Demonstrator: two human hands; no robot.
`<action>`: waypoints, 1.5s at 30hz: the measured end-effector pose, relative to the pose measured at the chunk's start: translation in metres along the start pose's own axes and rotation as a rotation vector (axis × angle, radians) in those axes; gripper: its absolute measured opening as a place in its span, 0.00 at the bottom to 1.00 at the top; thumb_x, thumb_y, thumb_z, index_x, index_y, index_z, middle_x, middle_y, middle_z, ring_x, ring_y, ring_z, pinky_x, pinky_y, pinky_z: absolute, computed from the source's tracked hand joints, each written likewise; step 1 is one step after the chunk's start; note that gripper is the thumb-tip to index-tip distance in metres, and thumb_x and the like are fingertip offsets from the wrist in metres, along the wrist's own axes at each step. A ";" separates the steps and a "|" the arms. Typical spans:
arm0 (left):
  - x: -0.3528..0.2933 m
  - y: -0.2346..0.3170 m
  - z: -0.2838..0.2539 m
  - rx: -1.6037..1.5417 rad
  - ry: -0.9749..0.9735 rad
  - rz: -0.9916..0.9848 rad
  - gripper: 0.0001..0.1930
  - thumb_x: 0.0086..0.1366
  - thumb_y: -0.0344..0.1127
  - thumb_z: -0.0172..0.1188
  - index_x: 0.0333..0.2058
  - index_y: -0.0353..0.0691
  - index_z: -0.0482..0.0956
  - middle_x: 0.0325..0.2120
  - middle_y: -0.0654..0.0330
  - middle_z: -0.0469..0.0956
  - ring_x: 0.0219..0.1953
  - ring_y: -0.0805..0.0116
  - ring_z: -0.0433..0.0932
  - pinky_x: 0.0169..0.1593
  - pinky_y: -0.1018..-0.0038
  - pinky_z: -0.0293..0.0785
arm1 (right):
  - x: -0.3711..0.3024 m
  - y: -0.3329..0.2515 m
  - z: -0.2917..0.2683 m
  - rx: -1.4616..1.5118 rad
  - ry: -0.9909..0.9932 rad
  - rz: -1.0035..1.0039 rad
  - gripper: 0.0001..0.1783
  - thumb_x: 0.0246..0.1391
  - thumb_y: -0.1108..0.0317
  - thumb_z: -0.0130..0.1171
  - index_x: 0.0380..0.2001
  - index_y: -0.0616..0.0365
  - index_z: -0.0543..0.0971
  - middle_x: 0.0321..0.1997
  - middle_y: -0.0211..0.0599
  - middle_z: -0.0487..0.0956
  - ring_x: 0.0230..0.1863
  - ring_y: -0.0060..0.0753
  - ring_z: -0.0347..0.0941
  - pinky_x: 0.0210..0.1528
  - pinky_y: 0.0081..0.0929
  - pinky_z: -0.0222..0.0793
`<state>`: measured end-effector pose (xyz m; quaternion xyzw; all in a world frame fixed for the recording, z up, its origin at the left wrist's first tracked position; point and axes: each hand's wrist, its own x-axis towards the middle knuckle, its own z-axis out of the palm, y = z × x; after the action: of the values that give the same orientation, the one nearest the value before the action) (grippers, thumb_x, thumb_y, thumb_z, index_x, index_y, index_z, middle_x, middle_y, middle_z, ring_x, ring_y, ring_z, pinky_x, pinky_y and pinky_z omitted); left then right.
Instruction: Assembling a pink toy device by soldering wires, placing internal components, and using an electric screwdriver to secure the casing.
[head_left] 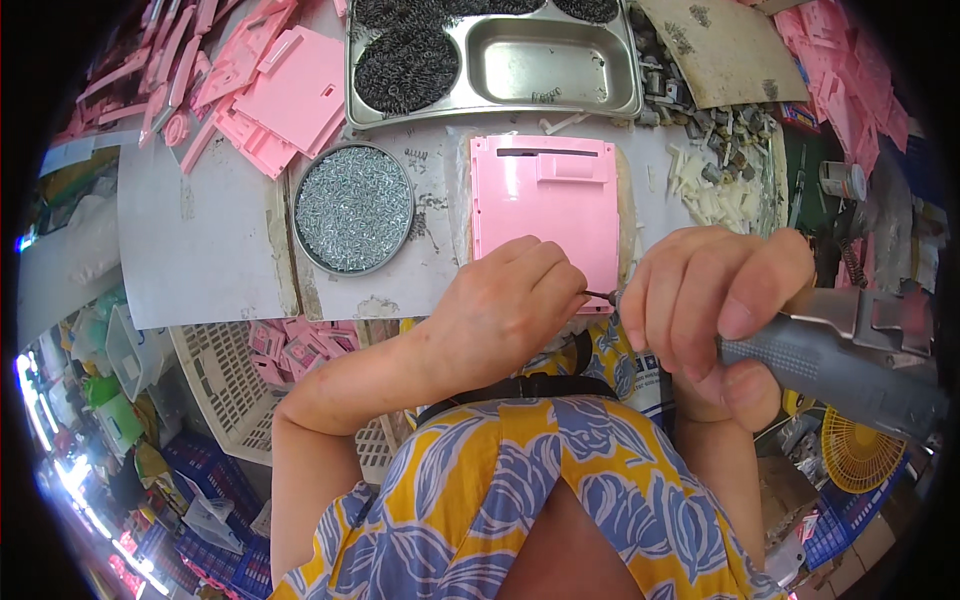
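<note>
A pink plastic panel [545, 215] with a slot and a raised box lies in front of me on the table. My left hand [515, 305] is closed in a pinch at the panel's lower edge, by the tip of a thin dark screwdriver bit [598, 295]. Whatever is between its fingertips is hidden. In my right hand [715, 300] is a grey electric screwdriver [830, 365], its bit pointing left toward my left fingertips. Left of the panel stands a round dish [294, 215] full of small silvery screws [353, 205].
A metal tray [550, 75] at the back holds black coil springs [408, 70]. Pink plastic parts [295, 85] are piled back left, more pink pieces [840, 80] back right. Small white parts [705, 190] lie right of the panel. A white crate [215, 375] sits below the table's left side.
</note>
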<state>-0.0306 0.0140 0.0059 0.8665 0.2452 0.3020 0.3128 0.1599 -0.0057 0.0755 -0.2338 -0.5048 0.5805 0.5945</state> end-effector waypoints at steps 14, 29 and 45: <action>0.018 0.005 -0.009 0.049 -0.280 0.045 0.08 0.59 0.35 0.64 0.29 0.39 0.75 0.27 0.56 0.76 0.33 0.56 0.78 0.34 0.64 0.76 | -0.018 0.002 0.007 -0.036 0.122 0.081 0.20 0.55 0.58 0.70 0.38 0.50 0.68 0.16 0.22 0.70 0.16 0.22 0.66 0.25 0.25 0.69; 0.005 -0.014 0.014 -0.195 -0.106 -0.253 0.11 0.57 0.37 0.70 0.27 0.40 0.77 0.22 0.56 0.77 0.27 0.52 0.78 0.32 0.61 0.73 | -0.062 0.031 -0.024 -0.160 0.013 -0.047 0.12 0.44 0.78 0.61 0.34 0.60 0.72 0.20 0.34 0.72 0.20 0.32 0.69 0.28 0.33 0.74; -0.004 -0.002 0.041 -0.164 0.129 0.021 0.09 0.54 0.27 0.71 0.33 0.36 0.81 0.29 0.57 0.80 0.30 0.57 0.80 0.34 0.66 0.77 | -0.032 0.006 -0.022 -0.005 -0.060 -0.126 0.18 0.55 0.63 0.67 0.44 0.55 0.70 0.18 0.28 0.72 0.17 0.27 0.69 0.25 0.30 0.71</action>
<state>-0.0059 -0.0033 -0.0219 0.8192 0.2304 0.3795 0.3630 0.1827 -0.0271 0.0516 -0.1856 -0.5375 0.5474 0.6141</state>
